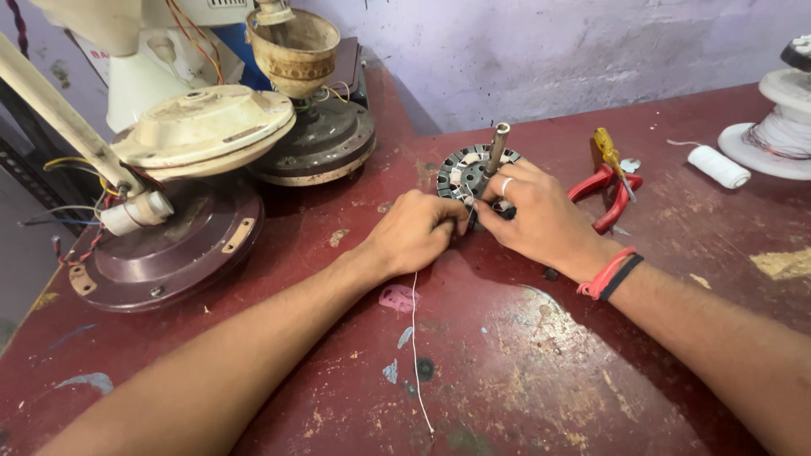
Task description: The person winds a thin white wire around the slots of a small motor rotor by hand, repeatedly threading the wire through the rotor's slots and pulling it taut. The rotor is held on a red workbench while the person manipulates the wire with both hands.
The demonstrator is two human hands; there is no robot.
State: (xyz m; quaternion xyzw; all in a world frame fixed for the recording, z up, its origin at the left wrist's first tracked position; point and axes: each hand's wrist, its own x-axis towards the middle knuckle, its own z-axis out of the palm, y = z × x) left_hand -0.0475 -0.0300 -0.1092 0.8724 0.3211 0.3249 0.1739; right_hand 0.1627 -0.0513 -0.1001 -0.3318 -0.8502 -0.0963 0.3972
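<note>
A round fan motor stator [463, 171] with wound slots and an upright metal shaft [497, 145] lies on the maroon table [524, 355]. Both hands work at its near edge. My left hand [414, 232] is closed, pinching a thin white thread [415, 338] that trails toward me across the table. My right hand [539, 218], with a ring and red and black wristbands, rests on the stator's near right side, fingers curled against it and touching the left hand's fingertips.
Red-handled pliers [608, 192] and a yellow-handled tool [605, 148] lie right of the stator. A white thread spool [718, 165] and a large wire reel [781, 118] sit at far right. Ceiling fan housings [169, 245], a cream fan body [203, 127] and another motor [317, 143] crowd the left.
</note>
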